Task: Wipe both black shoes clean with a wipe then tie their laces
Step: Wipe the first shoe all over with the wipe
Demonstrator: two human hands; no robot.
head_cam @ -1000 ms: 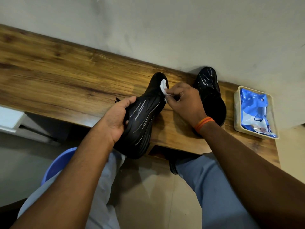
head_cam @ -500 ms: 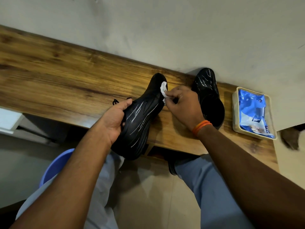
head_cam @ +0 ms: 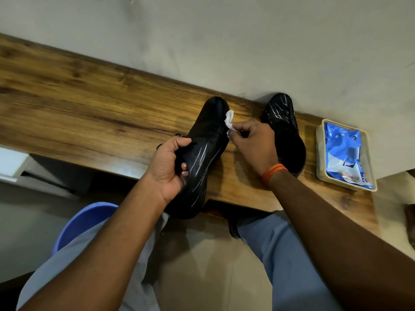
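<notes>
Crumpled white wipe (head_cam: 229, 118) pinched against glossy black shoe (head_cam: 202, 153) on wood-grain shelf (head_cam: 78, 113).

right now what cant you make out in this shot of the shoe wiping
Head view only:
- Laces of the held shoe: mostly covered by the left hand.
- Second shoe: near side hidden behind the right hand; laces not visible.
- Wipe: mostly bunched inside the right hand's fingers.
- Print on the blue packet: too small.

A beige tray (head_cam: 320, 153) sits on the wooden shelf (head_cam: 89, 108).
</notes>
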